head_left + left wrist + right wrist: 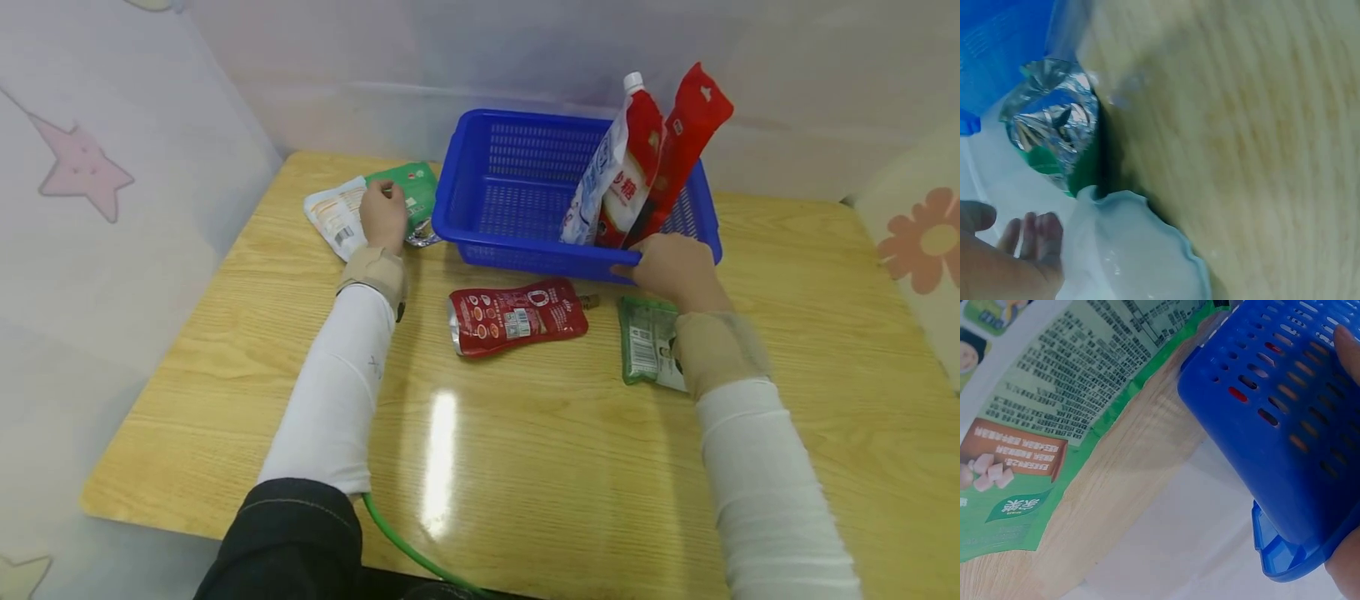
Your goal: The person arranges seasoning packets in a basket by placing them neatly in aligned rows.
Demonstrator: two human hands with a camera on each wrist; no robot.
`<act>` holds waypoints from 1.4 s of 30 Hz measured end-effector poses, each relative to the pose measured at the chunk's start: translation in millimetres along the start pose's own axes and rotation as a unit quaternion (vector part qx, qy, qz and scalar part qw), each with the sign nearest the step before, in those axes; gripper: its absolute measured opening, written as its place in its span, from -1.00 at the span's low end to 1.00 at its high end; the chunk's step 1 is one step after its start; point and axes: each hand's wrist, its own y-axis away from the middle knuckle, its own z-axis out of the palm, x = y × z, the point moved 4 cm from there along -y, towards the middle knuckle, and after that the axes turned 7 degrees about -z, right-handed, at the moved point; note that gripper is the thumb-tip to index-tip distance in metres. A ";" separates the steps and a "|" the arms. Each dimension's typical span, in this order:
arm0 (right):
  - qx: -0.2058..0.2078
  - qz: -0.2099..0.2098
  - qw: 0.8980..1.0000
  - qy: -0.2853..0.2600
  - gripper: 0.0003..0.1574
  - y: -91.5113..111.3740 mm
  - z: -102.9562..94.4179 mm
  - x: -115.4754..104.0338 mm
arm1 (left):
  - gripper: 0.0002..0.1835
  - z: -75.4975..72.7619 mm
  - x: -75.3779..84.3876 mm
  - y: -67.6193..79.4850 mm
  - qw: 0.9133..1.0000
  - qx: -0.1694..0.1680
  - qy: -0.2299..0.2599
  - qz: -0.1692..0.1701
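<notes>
the right grip grasps the near rim of a blue rectangular plastic basket, and a green-and-white flat packet lies on the pale wooden desk just on the person's side of that grip. the left grip is released, fingers loosely bent, just by a white plastic packet and a green packet with silver foil, while a red glossy spouted pouch lies between the two grips, nearer the person.

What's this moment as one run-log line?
left hand: at white packet, green packet | right hand: grips blue basket rim | in basket: packages | on table: red pouch
</notes>
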 end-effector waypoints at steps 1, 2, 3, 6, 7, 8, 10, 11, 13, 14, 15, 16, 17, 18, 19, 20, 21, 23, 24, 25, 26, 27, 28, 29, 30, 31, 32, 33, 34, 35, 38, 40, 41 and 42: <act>0.000 0.000 1.000 0.000 -0.45 0.0 0.1 -0.2 | -0.59 0.5 -2.2 -0.9 1.000 -0.003 -0.009 0.001; 0.000 0.001 1.000 -0.001 -0.45 0.0 0.1 -0.3 | -0.58 1.3 -3.8 -1.8 1.000 -0.007 -0.018 0.004; 0.001 0.001 1.000 -0.001 -0.45 0.0 0.1 -0.6 | -0.58 2.2 -4.8 -2.3 1.000 -0.010 -0.027 0.006; 0.000 0.003 1.000 -0.003 -0.44 0.0 0.2 -0.8 | -0.57 5.4 -6.2 -3.8 0.998 -0.015 -0.067 0.008; -0.001 0.004 1.000 -0.003 -0.43 0.1 0.2 -0.9 | -0.56 6.8 -5.9 -3.5 0.996 -0.016 -0.086 0.011; -0.002 0.004 1.000 -0.002 -0.43 0.1 0.2 -0.9 | -0.55 8.5 -6.0 -3.3 0.994 -0.021 -0.104 0.011; -0.003 0.004 1.000 -0.001 -0.43 0.2 0.2 -0.9 | -0.53 12.5 -5.3 -2.4 0.989 -0.030 -0.141 0.017; -0.003 0.005 1.000 0.001 -0.43 0.2 0.4 -0.8 | -0.52 14.5 -4.9 -1.7 0.987 -0.036 -0.155 0.022; -0.005 0.006 1.000 0.002 -0.43 0.1 0.6 -1.0 | -0.51 18.1 -4.1 0.2 0.982 -0.047 -0.181 0.036; -0.006 0.007 1.000 0.003 -0.43 0.0 0.7 -1.2 | -0.51 19.5 -4.3 0.8 0.979 -0.050 -0.192 0.041; -0.007 0.008 1.000 0.002 -0.44 -0.1 1.0 -1.4 | -0.52 20.5 -4.3 1.7 0.977 -0.051 -0.202 0.050; -0.009 0.009 1.000 0.002 -0.44 -0.2 1.3 -1.5 | -0.53 21.1 -4.3 2.7 0.975 -0.053 -0.210 0.057; -0.010 0.011 1.000 0.002 -0.44 -0.3 1.7 -1.7 | -0.54 21.7 -4.3 3.2 0.974 -0.054 -0.213 0.062; -0.012 0.012 1.000 0.002 -0.44 -0.3 2.0 -1.8 | -0.56 22.5 -4.6 2.9 0.972 -0.055 -0.219 0.068; -0.013 0.013 1.000 0.002 -0.44 -0.4 2.1 -1.9 | -0.57 22.9 -4.6 3.0 0.971 -0.055 -0.221 0.071; -0.012 0.014 1.000 0.003 -0.44 -0.4 2.0 -2.0 | -0.57 23.2 -4.6 2.9 0.971 -0.056 -0.221 0.072; -0.012 0.015 1.000 0.002 -0.44 -0.3 1.9 -1.9 | -0.57 23.4 -4.1 3.0 0.971 -0.057 -0.221 0.074; -0.011 0.015 1.000 0.001 -0.44 -0.3 1.3 -1.7 | -0.56 24.1 -3.3 2.7 0.972 -0.062 -0.215 0.072; -0.011 0.015 1.000 0.002 -0.44 -0.2 1.0 -1.6 | -0.55 24.5 -3.1 2.7 0.972 -0.065 -0.214 0.069; -0.009 0.014 1.000 0.001 -0.44 0.0 0.6 -1.3 | -0.54 24.6 -2.5 3.4 0.972 -0.067 -0.215 0.067; -0.007 0.014 1.000 0.002 -0.44 0.0 0.2 -1.0 | -0.53 25.0 -2.1 3.6 0.972 -0.068 -0.216 0.068; -0.006 0.013 1.000 0.003 -0.44 0.0 -0.1 -0.6 | -0.52 25.4 -1.7 3.6 0.971 -0.068 -0.220 0.068; -0.005 0.012 1.000 0.003 -0.44 -0.2 0.2 -0.8 | -0.52 25.7 -2.3 3.3 0.970 -0.068 -0.224 0.067; -0.005 0.010 1.000 0.004 -0.44 -0.5 0.6 -0.9 | -0.52 25.9 -2.9 3.0 0.969 -0.067 -0.229 0.065; -0.005 0.009 1.000 0.004 -0.44 -0.8 1.0 -1.1 | -0.52 26.0 -3.6 2.8 0.968 -0.065 -0.235 0.062; -0.005 0.007 1.000 0.004 -0.44 -0.8 0.9 -0.9 | -0.53 26.2 -3.2 3.0 0.966 -0.063 -0.241 0.065; -0.005 0.007 1.000 0.005 -0.44 -0.7 0.7 -0.7 | -0.54 26.6 -2.8 3.3 0.965 -0.061 -0.246 0.067; -0.006 0.008 1.000 0.005 -0.44 -0.6 0.7 -0.4 | -0.55 26.7 -2.3 3.8 0.964 -0.062 -0.249 0.069; -0.007 0.009 1.000 0.005 -0.44 -0.4 0.5 -0.2 | -0.56 26.7 -1.7 4.5 0.964 -0.063 -0.249 0.071; -0.007 0.010 1.000 0.004 -0.43 -0.2 0.4 -0.2 | -0.57 26.8 -1.3 5.3 0.963 -0.065 -0.251 0.074; -0.007 0.012 1.000 0.003 -0.43 0.6 -0.4 -0.5 | -0.62 27.0 0.1 7.6 0.963 -0.076 -0.246 0.085; -0.008 0.011 1.000 0.001 -0.43 1.0 -0.8 -1.6 | -0.62 27.9 -1.2 7.3 0.964 -0.085 -0.241 0.071; -0.008 0.010 1.000 0.000 -0.44 1.1 -0.9 -2.3 | -0.61 29.5 -3.4 4.6 0.966 -0.090 -0.236 0.057; -0.007 0.009 1.000 0.000 -0.45 1.1 -1.1 -2.8 | -0.59 32.3 -6.5 0.0 0.968 -0.093 -0.230 0.041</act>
